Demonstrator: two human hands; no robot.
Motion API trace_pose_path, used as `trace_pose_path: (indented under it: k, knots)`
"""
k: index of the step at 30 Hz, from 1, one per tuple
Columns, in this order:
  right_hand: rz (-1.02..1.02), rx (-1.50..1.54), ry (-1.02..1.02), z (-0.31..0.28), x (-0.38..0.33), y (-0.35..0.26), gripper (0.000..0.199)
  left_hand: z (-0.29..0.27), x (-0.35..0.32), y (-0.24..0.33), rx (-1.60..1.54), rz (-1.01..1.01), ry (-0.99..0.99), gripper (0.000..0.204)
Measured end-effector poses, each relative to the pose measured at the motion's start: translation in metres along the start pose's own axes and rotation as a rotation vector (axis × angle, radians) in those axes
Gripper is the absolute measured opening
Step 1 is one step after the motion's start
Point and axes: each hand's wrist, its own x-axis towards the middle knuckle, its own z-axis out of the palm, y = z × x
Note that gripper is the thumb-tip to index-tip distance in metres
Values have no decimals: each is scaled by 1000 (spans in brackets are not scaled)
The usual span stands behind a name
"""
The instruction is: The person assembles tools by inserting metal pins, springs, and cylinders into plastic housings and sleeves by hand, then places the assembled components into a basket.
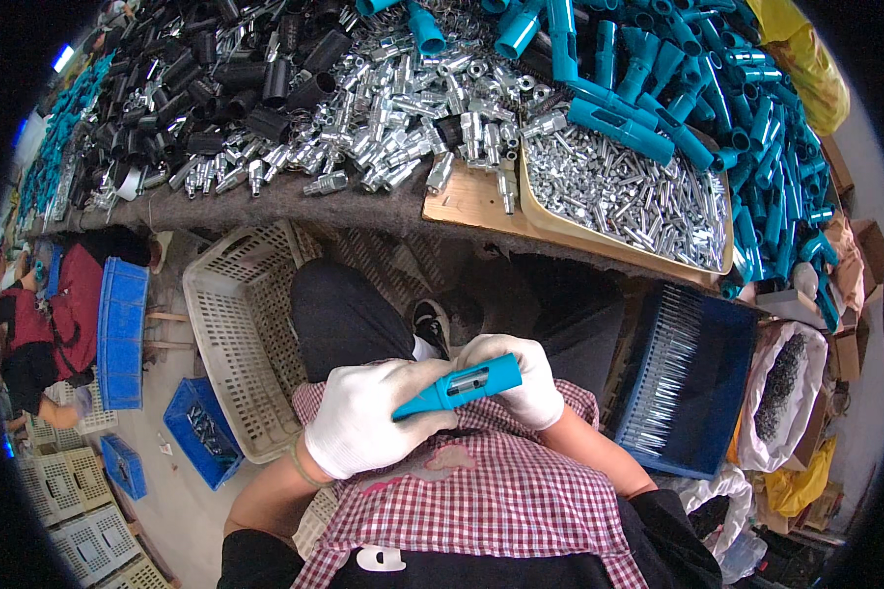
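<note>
A teal plastic tubular housing [449,392] lies across both hands above my lap, its narrow end to the left and its wide end to the right. Through the slot in its side something dark and metallic shows. My left hand [368,417], in a white knitted glove, is closed around the tapered end. Behind the wide end, my right hand [528,381], gloved the same way, is closed with its fingers against the tube. Some of its fingertips are hidden by the housing. Below both hands is a red-and-white checked apron [481,491].
On the bench ahead lie black sleeves [275,83], silver metal fittings [388,123], a tray of small pins [619,187] and a teal housing pile [658,88]. A cream crate [206,324] stands left, a blue bin of metal rods [697,383] right. A co-worker [59,314] sits far left.
</note>
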Motion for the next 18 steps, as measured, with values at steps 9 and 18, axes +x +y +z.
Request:
trace_pose_path:
  k: [9, 18]
  knots:
    - [147, -283, -97, -12, 10, -15, 17, 0, -8, -4, 21, -17, 27, 39]
    - [419, -583, -559, 61, 81, 22, 27, -22, -66, -4, 23, -152, 174, 40]
